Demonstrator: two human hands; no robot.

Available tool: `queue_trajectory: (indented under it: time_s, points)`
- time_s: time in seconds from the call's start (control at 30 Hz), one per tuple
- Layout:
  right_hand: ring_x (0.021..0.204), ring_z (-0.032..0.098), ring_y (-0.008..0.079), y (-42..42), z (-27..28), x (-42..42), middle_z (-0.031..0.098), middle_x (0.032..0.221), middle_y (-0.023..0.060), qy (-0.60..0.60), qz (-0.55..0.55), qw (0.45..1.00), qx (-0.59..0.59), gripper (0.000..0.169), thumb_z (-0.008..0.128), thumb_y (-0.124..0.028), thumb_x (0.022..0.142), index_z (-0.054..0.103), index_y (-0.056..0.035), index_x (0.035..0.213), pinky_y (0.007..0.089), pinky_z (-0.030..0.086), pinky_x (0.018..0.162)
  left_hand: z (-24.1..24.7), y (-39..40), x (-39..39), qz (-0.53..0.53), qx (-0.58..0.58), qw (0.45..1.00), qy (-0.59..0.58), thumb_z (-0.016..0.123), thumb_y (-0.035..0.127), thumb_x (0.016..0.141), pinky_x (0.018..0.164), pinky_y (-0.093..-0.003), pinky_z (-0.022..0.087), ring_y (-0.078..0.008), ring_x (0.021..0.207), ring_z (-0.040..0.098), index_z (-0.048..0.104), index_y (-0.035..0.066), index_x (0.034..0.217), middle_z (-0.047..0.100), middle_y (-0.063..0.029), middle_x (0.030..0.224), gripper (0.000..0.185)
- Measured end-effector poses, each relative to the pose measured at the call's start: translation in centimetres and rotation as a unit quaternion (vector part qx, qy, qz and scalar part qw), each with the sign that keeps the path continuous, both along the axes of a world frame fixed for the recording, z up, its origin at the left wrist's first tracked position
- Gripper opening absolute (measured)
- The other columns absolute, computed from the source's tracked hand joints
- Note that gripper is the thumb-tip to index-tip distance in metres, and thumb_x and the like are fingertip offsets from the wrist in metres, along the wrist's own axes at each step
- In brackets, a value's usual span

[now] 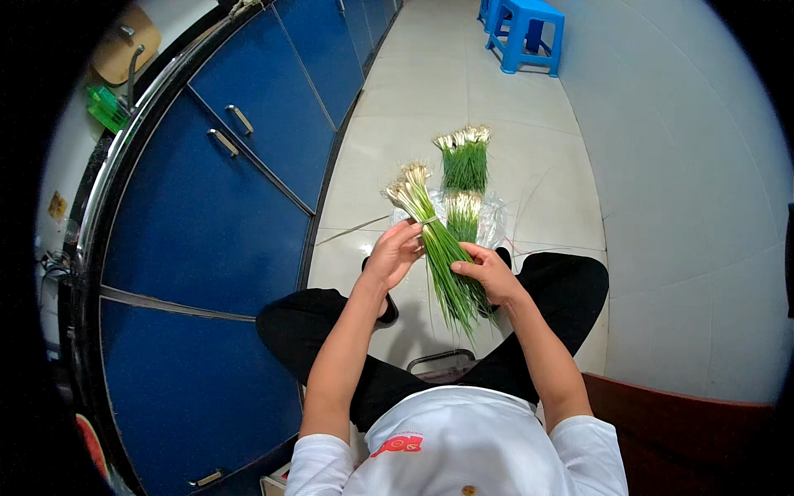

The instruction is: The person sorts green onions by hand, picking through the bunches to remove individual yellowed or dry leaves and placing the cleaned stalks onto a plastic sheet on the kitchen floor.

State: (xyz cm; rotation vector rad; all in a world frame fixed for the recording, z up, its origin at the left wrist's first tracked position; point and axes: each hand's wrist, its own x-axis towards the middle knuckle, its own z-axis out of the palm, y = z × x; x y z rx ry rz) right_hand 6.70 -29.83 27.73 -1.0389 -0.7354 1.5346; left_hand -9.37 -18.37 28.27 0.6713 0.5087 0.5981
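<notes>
A bunch of green onions (443,257) is held up between my knees, its white root ends pointing away from me and its green leaves hanging toward me. Around the stems, just below the white part, runs a narrow tie (429,220). My left hand (396,251) grips the bunch by this tie, some of its fingers hidden behind the stems. Lower down, my right hand (490,270) holds the green leaves between thumb and fingers. Beyond it on the floor lie more green onions: a far pile (465,164) and a nearer bunch (463,214), partly covered by the held one.
Clear plastic film (494,217) spreads under the nearer bunch. A thin dry strip (353,230) lies on the tiled floor (397,142). Blue cabinets (205,217) line the left, a pale wall (676,204) the right. A blue plastic stool (527,37) stands farther off by the wall.
</notes>
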Motion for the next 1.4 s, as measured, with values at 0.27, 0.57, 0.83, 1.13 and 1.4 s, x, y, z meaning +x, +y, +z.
queue_trajectory:
  time_s: [0.27, 0.57, 0.83, 1.13, 1.4]
  points:
    - [0.08, 0.052, 0.0081, -1.8, 0.1, 1.2, 0.058, 0.091, 0.0036, -0.198, 0.022, 0.98, -0.013, 0.033, 0.062, -0.009, 0.076, 0.053, 0.0026, 0.106, 0.0209, 0.042, 0.07, -3.8, 0.2, 0.1, -0.012, -0.036, 0.996, -0.08, 0.051, 0.012, 0.084, 0.094, -0.0387, 0.038, -0.0251, 0.106, 0.049, 0.042, -0.001, 0.117, 0.052, -0.0152, 0.113, 0.037]
    - [0.068, 0.057, 0.0101, -4.3, 1.3, 5.7, 0.061, 0.072, 0.0079, -0.407, -0.12, 0.905, 0.018, 0.018, 0.057, -0.013, 0.079, 0.059, 0.0031, 0.087, 0.0257, 0.046, 0.064, -1.1, 2.9, -3.2, 0.083, 0.043, 0.995, -0.038, 0.051, 0.011, 0.085, 0.086, -0.0351, 0.044, -0.0248, 0.102, 0.052, 0.044, 0.0, 0.115, 0.052, -0.0151, 0.111, 0.033]
    - [0.085, 0.055, 0.0121, 2.1, 0.8, 1.8, 0.058, 0.1, 0.006, -0.112, -0.041, 0.992, -0.05, 0.04, 0.056, -0.031, 0.083, 0.048, -0.0032, 0.111, 0.0242, 0.043, 0.073, -1.7, 2.5, -2.3, 0.102, 0.003, 0.993, 0.066, 0.057, 0.009, 0.082, 0.069, -0.0279, 0.049, -0.0123, 0.078, 0.057, 0.054, 0.003, 0.097, 0.059, -0.0032, 0.088, 0.017]
    - [0.085, 0.054, 0.014, 7.3, -5.0, -0.4, 0.056, 0.097, 0.011, -0.131, 0.066, 0.986, -0.085, 0.057, 0.069, -0.025, 0.072, 0.044, 0.0043, 0.113, 0.026, 0.045, 0.071, -5.1, 4.2, 0.4, 0.024, -0.027, 0.983, 0.181, 0.056, 0.021, 0.083, 0.073, -0.0327, 0.044, -0.0148, 0.087, 0.052, 0.052, 0.006, 0.102, 0.055, -0.0035, 0.095, 0.024]
    - [0.065, 0.058, 0.0118, 15.4, -7.7, 8.4, 0.06, 0.079, 0.0044, -0.034, 0.082, 0.955, -0.282, 0.023, 0.065, -0.01, 0.075, 0.056, 0.0, 0.094, 0.0255, 0.049, 0.059, -9.1, 11.9, 3.5, -0.228, 0.02, 0.896, 0.38, 0.055, 0.034, 0.082, 0.066, -0.0286, 0.043, -0.0103, 0.079, 0.053, 0.055, 0.009, 0.093, 0.056, -0.0001, 0.086, 0.027]
